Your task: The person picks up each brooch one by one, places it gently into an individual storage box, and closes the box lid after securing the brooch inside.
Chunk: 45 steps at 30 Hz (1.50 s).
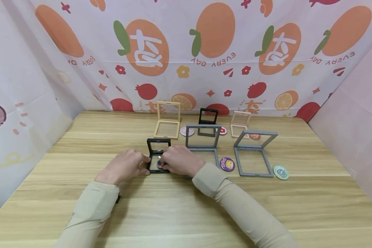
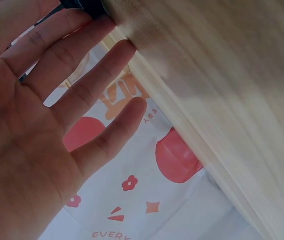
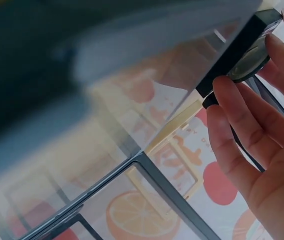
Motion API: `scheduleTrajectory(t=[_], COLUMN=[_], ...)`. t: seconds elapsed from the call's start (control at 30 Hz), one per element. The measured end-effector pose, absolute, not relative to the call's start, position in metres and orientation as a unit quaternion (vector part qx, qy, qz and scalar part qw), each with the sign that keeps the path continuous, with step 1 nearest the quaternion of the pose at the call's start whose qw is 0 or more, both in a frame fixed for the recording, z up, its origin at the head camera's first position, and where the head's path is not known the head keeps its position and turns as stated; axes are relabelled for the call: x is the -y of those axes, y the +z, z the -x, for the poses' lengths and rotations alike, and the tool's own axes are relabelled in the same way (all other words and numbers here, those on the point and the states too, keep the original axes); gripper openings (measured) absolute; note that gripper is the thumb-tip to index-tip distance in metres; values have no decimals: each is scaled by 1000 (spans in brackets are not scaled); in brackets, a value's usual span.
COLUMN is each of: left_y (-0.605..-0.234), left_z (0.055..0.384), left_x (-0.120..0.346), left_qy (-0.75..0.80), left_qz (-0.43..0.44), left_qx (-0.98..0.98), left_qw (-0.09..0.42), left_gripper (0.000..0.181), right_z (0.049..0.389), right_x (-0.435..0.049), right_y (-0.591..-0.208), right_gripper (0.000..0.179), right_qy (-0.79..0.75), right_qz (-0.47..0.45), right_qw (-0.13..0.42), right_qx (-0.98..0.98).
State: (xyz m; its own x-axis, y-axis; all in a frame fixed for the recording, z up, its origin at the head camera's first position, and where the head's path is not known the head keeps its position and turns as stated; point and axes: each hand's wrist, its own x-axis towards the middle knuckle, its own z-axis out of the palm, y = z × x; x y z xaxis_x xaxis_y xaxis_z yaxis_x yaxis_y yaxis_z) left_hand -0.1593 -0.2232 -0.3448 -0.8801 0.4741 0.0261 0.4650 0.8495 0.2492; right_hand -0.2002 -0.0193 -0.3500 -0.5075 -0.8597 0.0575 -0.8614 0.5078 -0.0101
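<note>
**Fingers of both hands meet at the small black frame box**

Fingers of the left hand (image 1: 124,166) lie nearly straight and relaxed, tips against the left edge of the small black frame box (image 1: 157,155); the left wrist view shows them spread, gripping nothing. Fingers of the right hand (image 1: 179,159) curl at the box's right edge, pinching a round badge (image 1: 159,163) that sits on the box's open base; the right wrist view shows fingertips on the dark frame and the badge's rim. How firmly the badge is pinched cannot be told.

That box stands open on the wooden table (image 1: 80,144), near the middle, its lid upright behind the base. Just right of it stands a grey frame box (image 1: 203,142), partly behind the right hand. Further right is a second grey frame box (image 1: 254,153), with a purple badge (image 1: 227,164) between the two and a green badge (image 1: 280,172) beside its right corner. Behind these, toward the fruit-printed cloth (image 1: 186,51), stand a beige frame box (image 1: 167,119), another black frame box (image 1: 207,122) and a pale pink frame box (image 1: 240,123).
</note>
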Motion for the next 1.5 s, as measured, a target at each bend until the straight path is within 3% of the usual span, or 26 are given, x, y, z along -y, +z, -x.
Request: scheduleTrajectory(t=[1.0,1.33,1.5], left_y=[-347,-346,-346], left_z=[160,160,160], left_x=[226,225,225], left_qy=[116,122,123], left_qz=[-266,-264,-262], left_qx=[-957,-957,-957], left_qw=[-13,3,5], left_gripper=[28,25,25], right_z=[199,200,199], right_x=[31,28,25], right_y=[-355,-357,-353], right_gripper=[18,20,17], right_qy=[2,2,13], right_qz=[-473,-480,-486], right_qw=[45,64,48], right_qx=[880,875,873])
